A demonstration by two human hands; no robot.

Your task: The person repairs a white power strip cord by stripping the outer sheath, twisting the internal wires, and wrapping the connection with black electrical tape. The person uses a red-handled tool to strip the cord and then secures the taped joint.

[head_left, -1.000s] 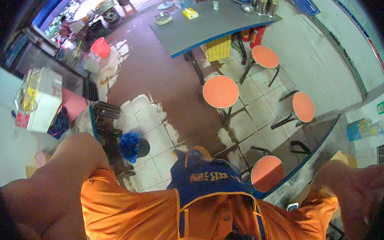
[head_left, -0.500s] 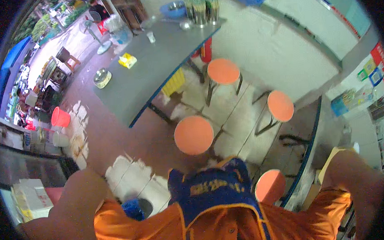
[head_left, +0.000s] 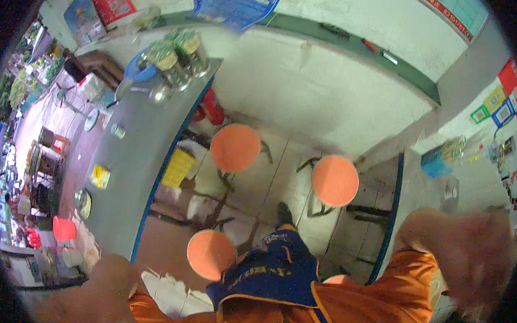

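My bare arms are bent out at both lower sides, blurred at the edges; I cannot make out either hand. Between them are my orange short sleeves and a navy apron (head_left: 259, 281) with orange trim, with a dark shoe (head_left: 284, 214) beyond it. Orange-topped stools (head_left: 211, 254) with dark legs stand in front of me, two more (head_left: 235, 146) (head_left: 335, 179) farther off. Nothing that either hand might hold can be seen.
A long grey table (head_left: 135, 144) on the left carries jars, a blue bowl (head_left: 136, 62) and a yellow tissue pack (head_left: 99, 176). A narrow counter (head_left: 410, 212) runs along the right. A red bucket (head_left: 64, 229) stands near the open street front. A green ledge lines the far wall.
My view has swung to the right, so the grey table now lies along the left and the white wall fills the upper middle. My dark shoe has come into sight.
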